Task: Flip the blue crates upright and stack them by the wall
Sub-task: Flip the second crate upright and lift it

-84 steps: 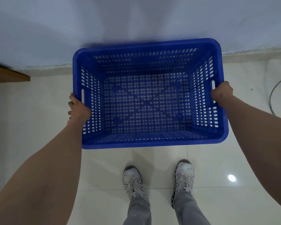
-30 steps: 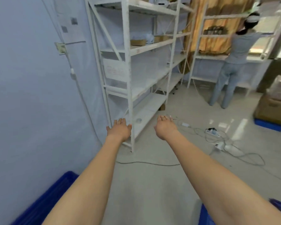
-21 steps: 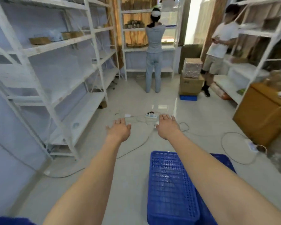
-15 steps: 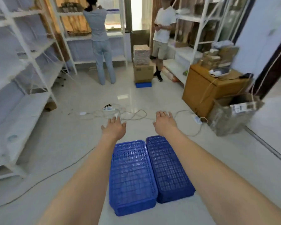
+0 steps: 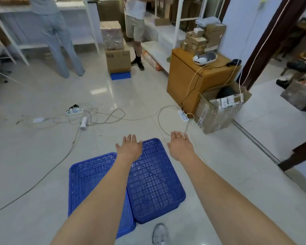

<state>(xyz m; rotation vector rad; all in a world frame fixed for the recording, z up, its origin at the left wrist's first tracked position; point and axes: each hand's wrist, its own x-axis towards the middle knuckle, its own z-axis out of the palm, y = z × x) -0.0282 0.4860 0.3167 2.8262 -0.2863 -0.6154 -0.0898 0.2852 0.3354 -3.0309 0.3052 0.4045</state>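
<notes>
Two blue perforated crates lie upside down, side by side on the tiled floor in front of me: the left crate [image 5: 88, 184] and the right crate [image 5: 155, 181]. My left hand [image 5: 129, 147] hovers open, palm down, over the far end of the right crate near the gap between them. My right hand [image 5: 179, 145] is open too, just past that crate's far right corner, above the floor. Neither hand holds anything. My forearms hide part of both crates.
Power strips and tangled cables [image 5: 95, 115] cross the floor beyond the crates. A wooden cabinet [image 5: 187, 80] and an open cardboard box [image 5: 217, 110] stand at the right. Two people [image 5: 134, 29] stand by white shelving at the back, beside stacked boxes [image 5: 116, 50].
I set down the upright crate by the wall, let go, and turned around. The view swung past the shelves to two upside-down crates, and both open hands have moved closer over them.
</notes>
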